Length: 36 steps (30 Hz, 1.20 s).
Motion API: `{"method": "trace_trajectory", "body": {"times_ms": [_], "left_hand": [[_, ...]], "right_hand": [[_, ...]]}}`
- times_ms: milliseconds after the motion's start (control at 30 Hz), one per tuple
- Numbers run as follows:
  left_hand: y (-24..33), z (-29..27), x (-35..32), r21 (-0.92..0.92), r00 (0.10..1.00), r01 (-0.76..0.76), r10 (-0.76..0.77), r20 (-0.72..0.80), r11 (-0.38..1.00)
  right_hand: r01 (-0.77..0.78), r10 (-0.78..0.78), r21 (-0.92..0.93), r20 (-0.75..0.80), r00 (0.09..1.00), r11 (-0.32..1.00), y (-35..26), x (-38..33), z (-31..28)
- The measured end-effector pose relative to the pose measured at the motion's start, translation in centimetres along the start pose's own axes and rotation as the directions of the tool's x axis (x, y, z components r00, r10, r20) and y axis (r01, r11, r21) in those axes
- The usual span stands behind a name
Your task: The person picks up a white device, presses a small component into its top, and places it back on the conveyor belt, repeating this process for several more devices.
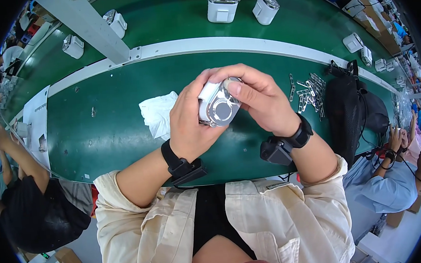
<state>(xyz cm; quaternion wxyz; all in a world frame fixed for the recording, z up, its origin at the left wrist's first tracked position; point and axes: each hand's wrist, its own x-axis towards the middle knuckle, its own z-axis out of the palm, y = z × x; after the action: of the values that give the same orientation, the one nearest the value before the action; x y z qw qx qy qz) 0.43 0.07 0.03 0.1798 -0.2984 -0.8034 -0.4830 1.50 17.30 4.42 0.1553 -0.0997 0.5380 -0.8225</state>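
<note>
White, rounded plastic housing with a glossy grey-and-silver end face (222, 109) is held in both hands just above the dark green surface (101, 144), near the middle, with its end face turned up. Its left side is wrapped by the closed fingers of the left hand (188, 114). The far side is gripped by the curled fingers of the right hand (268, 101), while the right thumb is laid on the far right edge of the end face. What lies under that thumb is hidden.

The step seems to be one of pressing or checking along that edge. For this, the body is best braced firmly by the left palm, so that no twist is given when the thumb bears down. Pressure should be kept on the rim, since the shiny finish would probably be smudged or scratched easily. The crumpled white cloth (158, 114), just left of the left hand, could be used for wiping. The loose pile of small silver metal pieces (311, 94) on the right should be kept clear of the finish.
</note>
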Motion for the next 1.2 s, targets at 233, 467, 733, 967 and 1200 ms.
{"method": "trace_trajectory", "body": {"times_ms": [233,467,733,967,1200], "left_hand": [[-0.3,0.0,0.1,-0.103,0.996,-0.088,0.089,0.007,0.991],[-0.7,0.1,0.1,-0.056,0.991,-0.133,0.132,-0.021,0.990],[-0.7,0.0,-0.1,-0.123,0.995,-0.097,0.099,0.013,0.988],[-0.9,0.0,0.1,-0.111,0.989,-0.148,0.149,0.001,0.983],[-0.9,0.0,0.1,-0.068,0.984,-0.175,0.176,0.000,0.982]], "right_hand": [[-0.044,0.019,0.181,0.137,0.990,0.982,0.0,0.3,-0.6],[0.139,-0.143,0.035,0.132,0.981,0.990,1.4,0.7,-0.8],[0.123,-0.123,0.000,0.069,0.990,0.992,0.8,0.3,0.5],[0.092,-0.103,0.091,0.118,0.988,0.992,0.7,0.4,0.0],[0.174,-0.171,-0.018,0.113,0.979,0.985,1.6,0.8,-0.4]]}}
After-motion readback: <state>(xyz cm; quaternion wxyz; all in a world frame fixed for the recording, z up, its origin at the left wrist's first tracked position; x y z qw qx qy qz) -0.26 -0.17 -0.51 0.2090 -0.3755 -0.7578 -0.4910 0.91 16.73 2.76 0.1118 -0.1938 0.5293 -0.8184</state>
